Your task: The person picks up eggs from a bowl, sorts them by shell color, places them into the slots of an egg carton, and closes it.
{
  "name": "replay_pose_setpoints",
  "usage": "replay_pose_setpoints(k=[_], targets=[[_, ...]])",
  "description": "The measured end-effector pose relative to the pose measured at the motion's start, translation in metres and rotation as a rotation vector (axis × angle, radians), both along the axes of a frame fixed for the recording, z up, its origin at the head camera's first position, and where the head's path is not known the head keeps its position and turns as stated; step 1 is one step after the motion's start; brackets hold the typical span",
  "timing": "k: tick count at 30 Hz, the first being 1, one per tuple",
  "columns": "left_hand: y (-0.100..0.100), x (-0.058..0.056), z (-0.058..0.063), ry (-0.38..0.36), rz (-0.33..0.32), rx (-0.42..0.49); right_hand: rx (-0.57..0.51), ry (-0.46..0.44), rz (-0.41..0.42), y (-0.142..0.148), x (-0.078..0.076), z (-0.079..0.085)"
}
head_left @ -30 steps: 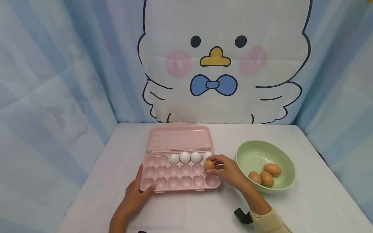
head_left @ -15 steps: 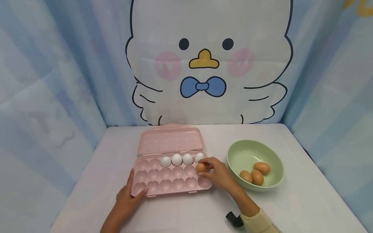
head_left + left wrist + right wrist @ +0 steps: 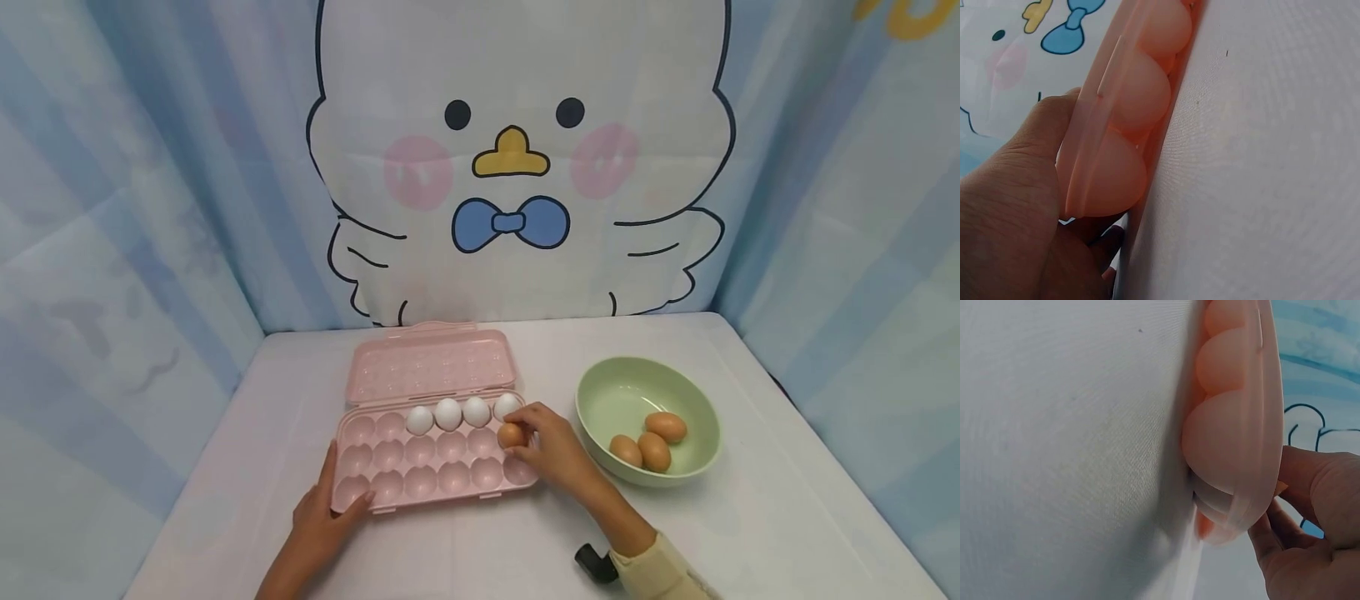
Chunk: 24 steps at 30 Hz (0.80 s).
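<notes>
A pink plastic egg carton (image 3: 375,505) lies with its lid folded back on the white table. White eggs (image 3: 448,414) fill several cups of its back row, toward the right. My left hand (image 3: 318,521) grips the front left corner, thumb over the rim; in the left wrist view, fingers reach under the edge beside the rounded cups. With thumb and fingers, my right hand (image 3: 555,450) pinches a brown egg (image 3: 512,435) at the right end of the middle row. In the right wrist view, the carton wall hides nearly all of that egg.
A light green bowl (image 3: 615,392) stands right of the carton with 3 brown eggs (image 3: 655,452) in it. A black curved object (image 3: 596,564) sits by the right sleeve. Patterned curtains (image 3: 135,250) close off the back and sides.
The head view has shifted, so the scene appears further left. My right hand keeps the brown egg at the middle row's right end, and my left hand stays on the carton corner.
</notes>
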<state>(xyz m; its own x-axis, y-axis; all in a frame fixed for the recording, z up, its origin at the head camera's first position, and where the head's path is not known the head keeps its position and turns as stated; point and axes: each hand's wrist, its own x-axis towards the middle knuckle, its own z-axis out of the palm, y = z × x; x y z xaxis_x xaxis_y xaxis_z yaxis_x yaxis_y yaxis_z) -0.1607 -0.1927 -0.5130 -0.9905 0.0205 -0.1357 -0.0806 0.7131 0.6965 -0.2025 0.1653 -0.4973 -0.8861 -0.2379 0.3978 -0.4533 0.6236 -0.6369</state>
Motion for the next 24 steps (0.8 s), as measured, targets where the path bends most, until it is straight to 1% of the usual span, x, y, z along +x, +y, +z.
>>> replay_pose_setpoints(k=[8,16,20,24], targets=[[0.0,0.0,0.0,-0.006,-0.004,0.011,0.014,-0.037,0.006,-0.001,0.001,0.003],[0.002,0.001,0.001,0.006,-0.019,0.019,0.005,0.014,0.009,0.002,0.001,0.003],[0.0,0.002,0.001,0.009,-0.021,0.014,-0.006,-0.012,0.003,0.006,0.003,0.01],[0.0,0.001,0.001,0.009,-0.024,0.011,-0.023,-0.051,-0.021,0.014,0.01,0.025]])
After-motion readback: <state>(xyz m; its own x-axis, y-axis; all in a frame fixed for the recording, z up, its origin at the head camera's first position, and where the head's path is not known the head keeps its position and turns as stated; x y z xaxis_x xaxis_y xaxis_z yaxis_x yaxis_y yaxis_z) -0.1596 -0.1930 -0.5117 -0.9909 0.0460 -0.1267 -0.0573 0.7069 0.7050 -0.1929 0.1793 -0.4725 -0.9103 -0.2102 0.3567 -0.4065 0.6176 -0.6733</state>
